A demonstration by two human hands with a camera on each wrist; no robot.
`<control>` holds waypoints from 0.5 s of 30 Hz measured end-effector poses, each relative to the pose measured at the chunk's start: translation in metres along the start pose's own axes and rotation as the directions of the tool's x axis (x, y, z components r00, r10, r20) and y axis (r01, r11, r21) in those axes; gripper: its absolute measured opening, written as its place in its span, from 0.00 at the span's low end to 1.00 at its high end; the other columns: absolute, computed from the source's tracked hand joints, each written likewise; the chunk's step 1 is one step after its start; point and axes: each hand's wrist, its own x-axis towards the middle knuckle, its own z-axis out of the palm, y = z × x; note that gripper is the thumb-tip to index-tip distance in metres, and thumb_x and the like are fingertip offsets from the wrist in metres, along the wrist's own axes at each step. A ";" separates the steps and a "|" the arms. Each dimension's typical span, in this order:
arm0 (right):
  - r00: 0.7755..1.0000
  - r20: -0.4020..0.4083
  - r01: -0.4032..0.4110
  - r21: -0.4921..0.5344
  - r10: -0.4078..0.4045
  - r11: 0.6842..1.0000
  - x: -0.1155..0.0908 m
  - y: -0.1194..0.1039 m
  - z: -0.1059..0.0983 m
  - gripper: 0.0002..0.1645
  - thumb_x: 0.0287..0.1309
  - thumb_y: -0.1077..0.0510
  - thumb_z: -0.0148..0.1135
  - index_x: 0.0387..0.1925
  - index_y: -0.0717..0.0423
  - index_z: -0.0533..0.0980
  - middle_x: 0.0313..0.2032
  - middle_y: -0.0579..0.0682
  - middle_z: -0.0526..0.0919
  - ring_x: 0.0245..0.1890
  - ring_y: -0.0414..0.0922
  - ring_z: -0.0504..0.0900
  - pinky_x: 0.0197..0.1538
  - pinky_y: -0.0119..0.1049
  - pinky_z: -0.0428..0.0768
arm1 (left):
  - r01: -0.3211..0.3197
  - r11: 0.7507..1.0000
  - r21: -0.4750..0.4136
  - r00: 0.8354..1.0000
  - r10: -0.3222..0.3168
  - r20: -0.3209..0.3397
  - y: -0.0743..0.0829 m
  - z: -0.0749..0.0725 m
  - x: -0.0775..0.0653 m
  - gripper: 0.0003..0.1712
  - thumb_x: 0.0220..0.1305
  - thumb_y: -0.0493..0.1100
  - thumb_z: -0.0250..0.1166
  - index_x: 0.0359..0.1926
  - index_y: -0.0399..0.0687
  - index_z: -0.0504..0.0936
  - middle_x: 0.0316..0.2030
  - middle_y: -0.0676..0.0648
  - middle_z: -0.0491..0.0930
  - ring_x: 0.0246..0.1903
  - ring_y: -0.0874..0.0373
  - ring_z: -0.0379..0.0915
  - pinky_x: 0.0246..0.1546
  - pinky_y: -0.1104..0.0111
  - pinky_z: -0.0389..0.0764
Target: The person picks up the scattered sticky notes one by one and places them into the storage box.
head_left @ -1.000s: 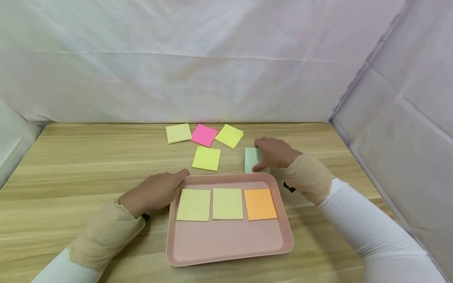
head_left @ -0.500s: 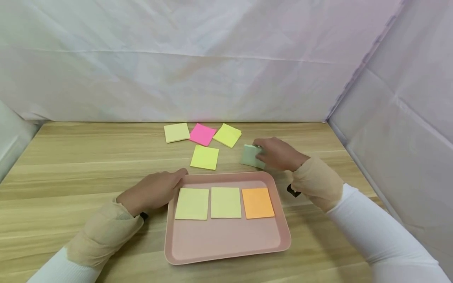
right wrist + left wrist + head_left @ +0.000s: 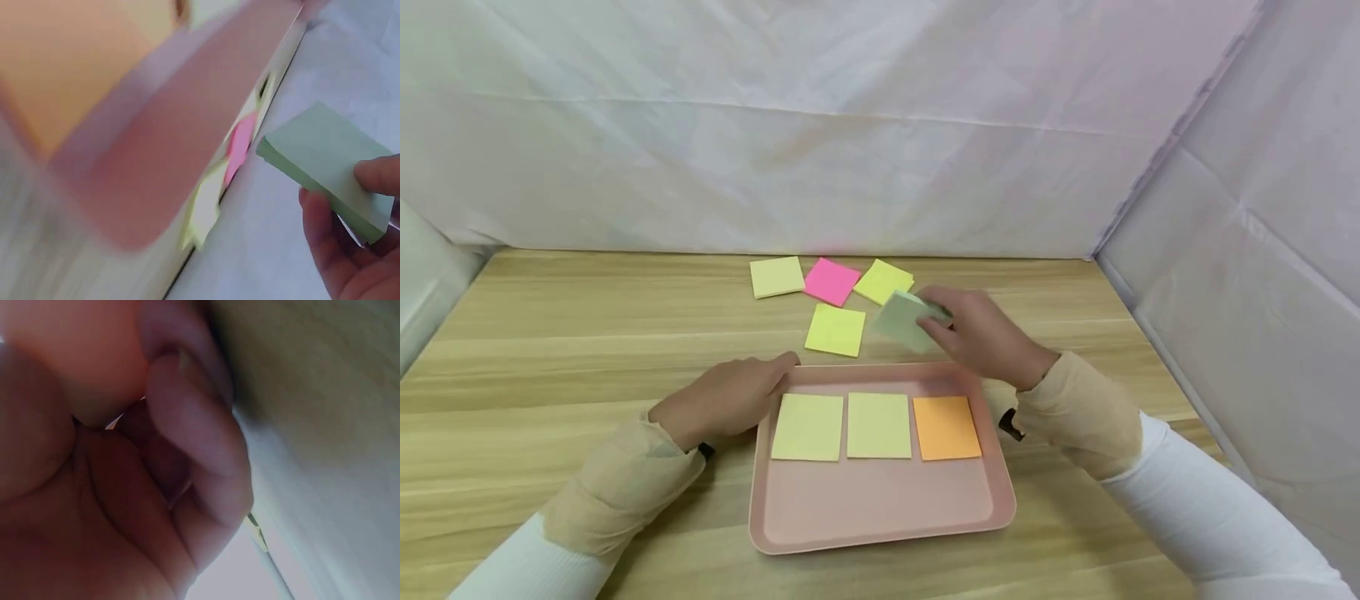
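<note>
A pale green sticky note pad (image 3: 901, 321) is pinched between the thumb and fingers of my right hand (image 3: 981, 333), tilted and raised off the table behind the tray's far right corner. The right wrist view shows the same green pad (image 3: 328, 153) with the thumb on its top face. My left hand (image 3: 726, 400) grips the far left corner of a pink tray (image 3: 880, 508), its fingers curled at the rim in the left wrist view. Inside the tray, a row holds two pale yellow pads (image 3: 807, 427) and an orange pad (image 3: 947, 427) at the right.
Behind the tray on the wooden table (image 3: 587, 325) lie a pale yellow pad (image 3: 777, 277), a pink pad (image 3: 831, 282), and bright yellow pads, one nearer the tray (image 3: 836, 331) and one farther back (image 3: 882, 281). White cloth (image 3: 805, 150) stands behind and at the right.
My right hand has lifted the green pad from the table and carried it left, tilting it. The left hand stays at the tray's corner, and the tray's pads keep their places.
</note>
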 end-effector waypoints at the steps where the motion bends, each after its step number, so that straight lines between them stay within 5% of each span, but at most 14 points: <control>1: 1.000 0.021 0.003 0.036 -0.004 0.999 0.000 -0.006 0.002 0.11 0.61 0.60 0.60 0.46 0.55 0.76 0.30 0.44 0.79 0.21 0.38 0.73 0.25 0.33 0.74 | 0.001 1.000 -0.004 1.000 -0.001 0.004 0.000 0.000 0.000 0.07 0.74 0.43 0.42 0.43 0.54 0.67 0.23 0.52 0.72 0.22 0.59 0.67 0.26 0.63 0.70; 6: 0.975 0.210 0.029 0.204 -0.073 0.979 -0.004 -0.035 0.020 0.12 0.61 0.60 0.60 0.47 0.54 0.76 0.33 0.43 0.80 0.27 0.36 0.77 0.30 0.29 0.77 | 0.008 1.000 0.000 1.000 -0.008 0.019 -0.002 0.000 -0.002 0.07 0.73 0.42 0.42 0.43 0.55 0.67 0.22 0.52 0.72 0.22 0.59 0.67 0.26 0.63 0.69; 15: 0.857 0.441 0.158 0.270 -0.268 0.950 -0.012 -0.069 0.049 0.02 0.63 0.59 0.57 0.37 0.48 0.74 0.26 0.37 0.73 0.26 0.30 0.69 0.34 0.23 0.72 | -0.003 1.000 -0.010 1.000 0.003 0.006 0.001 -0.002 0.000 0.06 0.73 0.42 0.42 0.42 0.55 0.66 0.21 0.52 0.71 0.21 0.58 0.66 0.24 0.64 0.69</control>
